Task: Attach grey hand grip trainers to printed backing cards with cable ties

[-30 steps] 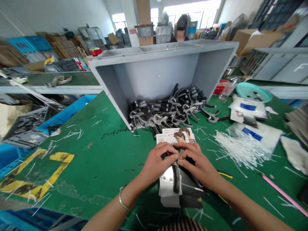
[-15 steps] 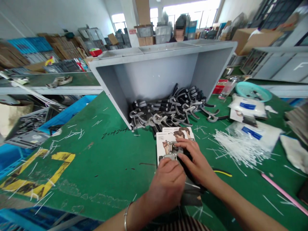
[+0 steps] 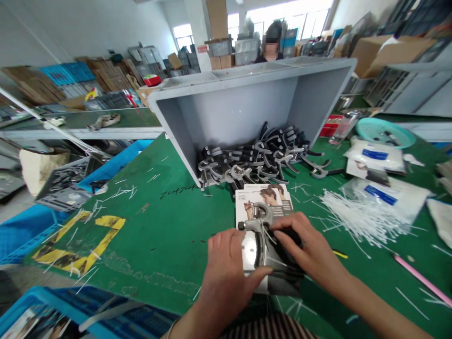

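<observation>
A hand gripper (image 3: 263, 230) with a spring and black handles lies on a printed packaging card (image 3: 262, 200), on top of a small stack of such cards on the green table (image 3: 158, 226). My left hand (image 3: 226, 275) lies over the card's lower left, thumb pressed on its lower edge. My right hand (image 3: 305, 245) is closed over the black handles on the right side. White plastic ties run across the gripper.
A grey bin (image 3: 247, 108) on its side spills several more hand grippers (image 3: 257, 157). A heap of white plastic ties (image 3: 356, 216) and white bags (image 3: 374, 157) lie to the right, with a teal bowl (image 3: 384, 132) behind. Blue crates (image 3: 63, 310) stand at the left. A person sits behind the bin.
My left hand slid from the top of the card down to its lower left. My right hand moved down onto the handles. The spring end of the gripper is now uncovered.
</observation>
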`<state>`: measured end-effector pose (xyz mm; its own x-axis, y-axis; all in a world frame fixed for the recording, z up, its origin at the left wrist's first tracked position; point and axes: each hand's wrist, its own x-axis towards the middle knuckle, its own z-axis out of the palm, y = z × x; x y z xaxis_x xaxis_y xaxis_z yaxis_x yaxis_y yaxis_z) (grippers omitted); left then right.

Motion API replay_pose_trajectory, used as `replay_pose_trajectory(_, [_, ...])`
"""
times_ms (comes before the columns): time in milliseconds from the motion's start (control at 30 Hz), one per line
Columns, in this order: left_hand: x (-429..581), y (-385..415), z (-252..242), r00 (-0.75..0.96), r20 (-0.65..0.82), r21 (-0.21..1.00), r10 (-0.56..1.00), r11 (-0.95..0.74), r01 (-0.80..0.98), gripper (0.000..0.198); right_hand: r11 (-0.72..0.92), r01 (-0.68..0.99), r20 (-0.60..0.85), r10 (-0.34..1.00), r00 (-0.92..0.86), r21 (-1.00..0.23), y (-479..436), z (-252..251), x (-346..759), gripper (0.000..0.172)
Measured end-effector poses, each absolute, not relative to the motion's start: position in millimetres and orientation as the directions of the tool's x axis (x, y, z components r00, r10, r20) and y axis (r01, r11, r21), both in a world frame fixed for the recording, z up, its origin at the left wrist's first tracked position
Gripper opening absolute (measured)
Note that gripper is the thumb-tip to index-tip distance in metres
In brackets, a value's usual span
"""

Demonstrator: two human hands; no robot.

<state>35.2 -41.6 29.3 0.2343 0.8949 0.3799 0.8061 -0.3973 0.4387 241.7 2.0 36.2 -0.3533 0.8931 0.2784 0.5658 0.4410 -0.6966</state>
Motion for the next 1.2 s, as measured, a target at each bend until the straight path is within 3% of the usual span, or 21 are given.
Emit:
replay_pose_trajectory(67, [24.5, -45.5, 29.5, 0.217, 0.292, 0.517, 0.932, -0.344, 0.784, 0.047, 0.494, 0.633, 0.211, 0.857, -0.47, -0.596, -14.4, 44.2, 239.2, 0.007])
replay_pose_trajectory(167, [18.5, -41.9, 29.0, 0.239, 0.217, 0.627, 0.947, -0.323, 0.709, 0.022, 0.588, 0.741, 0.177, 0.807, -0.563, -0.323, -26.8, 48.0, 223.7, 0.006])
replay_pose_trajectory(267, [15.4, -35.0, 30.1, 0.248, 0.172, 0.659, 0.953, -0.299, 0.691, 0.015, 0.633, 0.771, 0.166, 0.77, -0.616, -0.069, -23.5, 46.9, 206.9, 0.011])
replay_pose_trajectory(333, [9.0, -33.3, 30.4, 0.269, 0.16, 0.68, 0.95, -0.304, 0.668, 0.016, 0.655, 0.755, 0.152, 0.748, -0.645, -0.02, -18.4, 47.3, 202.8, 0.016])
replay_pose_trajectory(433, [-6.9, -33.7, 26.9, 0.324, 0.165, 0.754, 0.932, -0.33, 0.568, 0.022, 0.654, 0.743, 0.177, 0.755, -0.631, -0.144, -15.0, 50.1, 207.8, 0.017])
replay_pose_trajectory(600, [-17.3, -26.7, 17.9, 0.337, 0.271, 0.802, 0.902, -0.405, 0.439, 0.017, 0.541, 0.615, 0.208, 0.822, -0.53, -0.573, -18.0, 53.9, 216.3, 0.005])
replay_pose_trajectory(700, [-6.3, -18.4, 18.4, 0.325, 0.373, 0.788, 0.869, -0.482, 0.384, 0.015, 0.52, 0.519, 0.231, 0.821, -0.522, -0.679, -15.3, 53.0, 214.0, 0.006])
replay_pose_trajectory(833, [10.1, -12.8, 19.6, 0.314, 0.425, 0.774, 0.849, -0.521, 0.359, 0.014, 0.538, 0.474, 0.299, 0.819, -0.49, -0.696, -9.4, 47.0, 213.7, 0.007])
replay_pose_trajectory(967, [16.1, -14.5, 17.0, 0.238, 0.358, 0.831, 0.903, -0.424, 0.36, 0.017, 0.478, 0.53, 0.261, 0.863, -0.434, -0.7, -9.4, 45.3, 219.4, 0.004])
replay_pose_trajectory(1200, [18.5, -15.6, 18.6, 0.2, 0.283, 0.88, 0.938, -0.337, 0.336, 0.012, 0.608, 0.66, 0.242, 0.789, -0.565, -0.44, -13.5, 55.4, 231.3, 0.017])
